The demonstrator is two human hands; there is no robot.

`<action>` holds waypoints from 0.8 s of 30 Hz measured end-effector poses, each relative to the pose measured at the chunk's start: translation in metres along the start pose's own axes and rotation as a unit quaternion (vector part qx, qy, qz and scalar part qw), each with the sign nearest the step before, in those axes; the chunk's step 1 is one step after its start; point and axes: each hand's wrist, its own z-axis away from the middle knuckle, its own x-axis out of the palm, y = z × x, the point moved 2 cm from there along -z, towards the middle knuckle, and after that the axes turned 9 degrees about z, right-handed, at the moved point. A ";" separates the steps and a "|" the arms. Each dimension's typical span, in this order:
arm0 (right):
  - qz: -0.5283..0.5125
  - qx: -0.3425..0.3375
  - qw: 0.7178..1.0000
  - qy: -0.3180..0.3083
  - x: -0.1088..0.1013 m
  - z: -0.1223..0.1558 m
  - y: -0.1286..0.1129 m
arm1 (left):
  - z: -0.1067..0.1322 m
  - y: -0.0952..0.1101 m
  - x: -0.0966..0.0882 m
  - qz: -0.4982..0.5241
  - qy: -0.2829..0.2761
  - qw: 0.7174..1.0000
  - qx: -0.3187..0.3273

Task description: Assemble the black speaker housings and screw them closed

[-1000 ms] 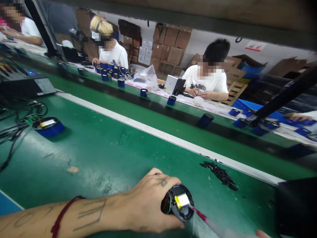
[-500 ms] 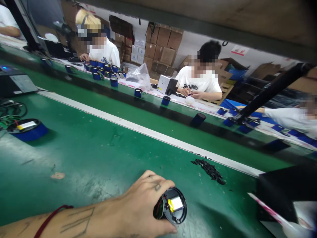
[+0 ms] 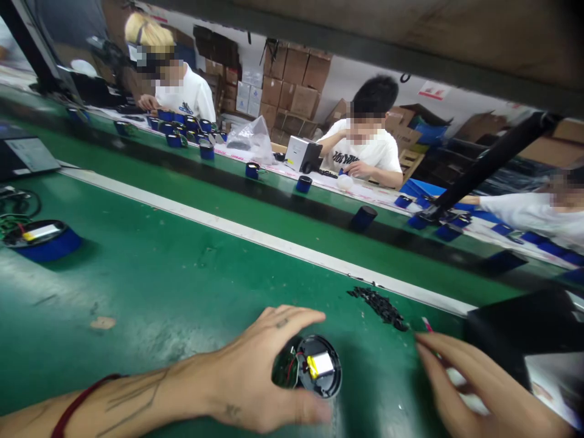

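A round black casing [image 3: 338,380] sits on the green bench, with a silver battery [image 3: 323,363] with yellow tape inside it and red and dark wires at its left side. My left hand [image 3: 260,371] curves around the casing from the left, its thumb and forefinger spread apart with gaps to the rim. At the lower right, my right hand [image 3: 483,383] is blurred, its fingers closed on a slender white-and-pink tube [image 3: 457,376]. The tube's pink end shows past the fingertips; its exact kind is unclear. Just left of that hand lies a pile of small black pieces [image 3: 378,307].
A blue casing [image 3: 50,245] with a battery stands at far left, near cables. A white strip [image 3: 255,240] borders the conveyor, where several blue cylinders stand. A black box [image 3: 515,325] is at the right. Co-workers [image 3: 365,143] sit opposite. A dark beam [image 3: 410,45] crosses overhead.
My left hand has loosened from the casing, its fingers opening apart. My right hand has come into view at the lower right with the white-and-pink tube, which has moved left.
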 end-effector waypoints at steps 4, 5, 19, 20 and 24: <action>0.103 -0.030 0.982 -0.152 0.029 -0.059 -0.065 | 0.000 0.003 -0.010 0.041 0.132 0.990 0.033; 0.106 -0.025 0.981 -0.158 0.038 -0.066 -0.073 | -0.001 0.002 -0.011 0.050 0.156 0.986 0.043; -0.390 -0.089 0.907 -0.131 -0.015 -0.062 -0.139 | -0.013 0.000 -0.017 0.419 0.112 0.900 0.042; -0.425 -0.088 0.888 -0.151 -0.017 -0.061 -0.147 | -0.014 0.000 -0.018 0.454 0.093 0.885 0.048; -0.386 -0.089 0.917 -0.042 -0.015 -0.053 -0.157 | -0.018 -0.006 -0.021 0.520 0.088 0.849 0.043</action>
